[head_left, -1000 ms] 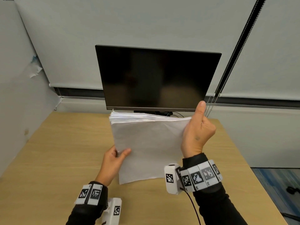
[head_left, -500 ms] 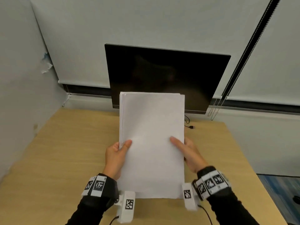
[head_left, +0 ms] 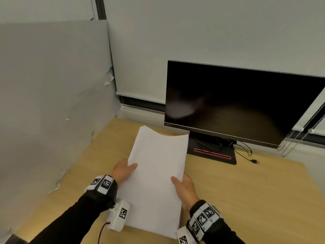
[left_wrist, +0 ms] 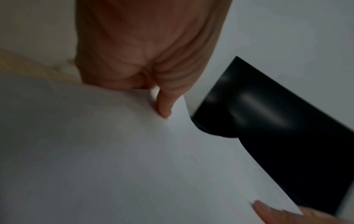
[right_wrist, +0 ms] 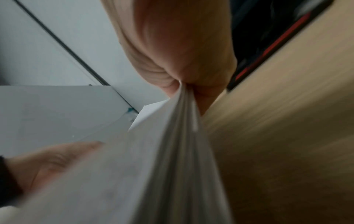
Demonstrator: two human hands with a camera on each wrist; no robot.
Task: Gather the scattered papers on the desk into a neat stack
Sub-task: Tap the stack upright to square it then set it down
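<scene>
Now both hands' grip pinches the thick, squared white paper stack (head_left: 158,175) by its long edges.

Office cubicle, desk workstation. Landmark: black flat monitor (head_left: 242,101), screen dark, standing on a light wood desk (head_left: 246,191). Monitor's black base (head_left: 212,152) has a red strip; thin black cables (head_left: 244,152) trail from behind it onto the desk to its right, ending in a loose plug. Behind the monitor: pale roller blinds (head_left: 193,41) drawn down, bead chains (head_left: 295,138) hanging at the monitor's right edge. Left of the monitor: grey partition panel (head_left: 52,103), scuffed, bits of its covering peeling. Stack of white paper (head_left: 158,173) in front-left of the monitor.
</scene>
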